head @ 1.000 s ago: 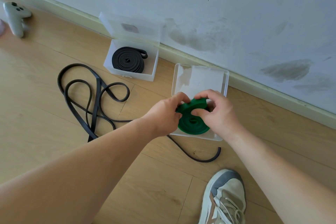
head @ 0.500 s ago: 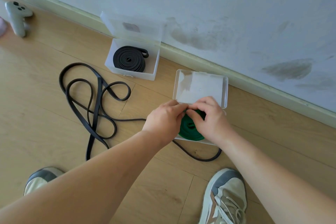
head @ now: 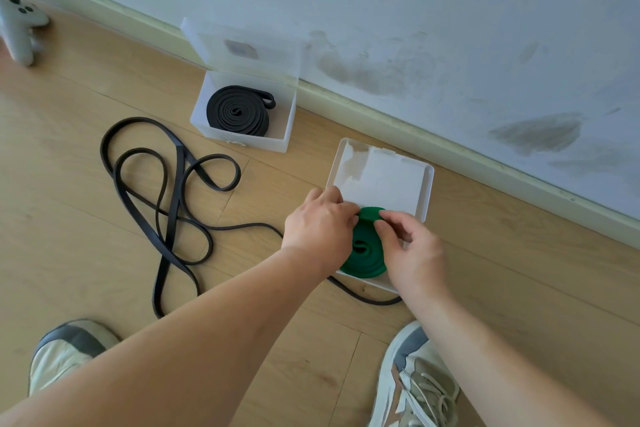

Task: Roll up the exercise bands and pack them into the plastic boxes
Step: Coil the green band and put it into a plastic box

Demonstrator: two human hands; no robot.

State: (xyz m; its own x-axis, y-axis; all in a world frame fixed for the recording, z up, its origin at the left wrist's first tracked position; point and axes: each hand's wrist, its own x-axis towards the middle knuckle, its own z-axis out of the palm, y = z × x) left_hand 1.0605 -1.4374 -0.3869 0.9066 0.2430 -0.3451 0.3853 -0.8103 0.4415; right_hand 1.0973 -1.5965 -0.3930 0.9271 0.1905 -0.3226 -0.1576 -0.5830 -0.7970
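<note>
A rolled green band (head: 365, 253) lies in the near clear plastic box (head: 372, 282), whose lid (head: 384, 177) lies open towards the wall. My left hand (head: 320, 224) holds the roll's left side, fingers curled over its top edge. My right hand (head: 410, 251) pinches the roll's top right edge with thumb and fingers. A second clear box (head: 242, 140) by the skirting holds a rolled black band (head: 239, 111), its lid (head: 242, 45) leaning on the wall. A loose black band (head: 166, 184) sprawls on the wooden floor to the left, one end running under the near box.
A grey game controller (head: 19, 28) lies at the far left by the wall. My two shoes (head: 415, 381) (head: 65, 350) stand on the floor near the bottom edge. The white wall and skirting board (head: 485, 163) bound the far side.
The green roll has gone down from above the box into it, both hands following. The view has shifted so my left shoe shows.
</note>
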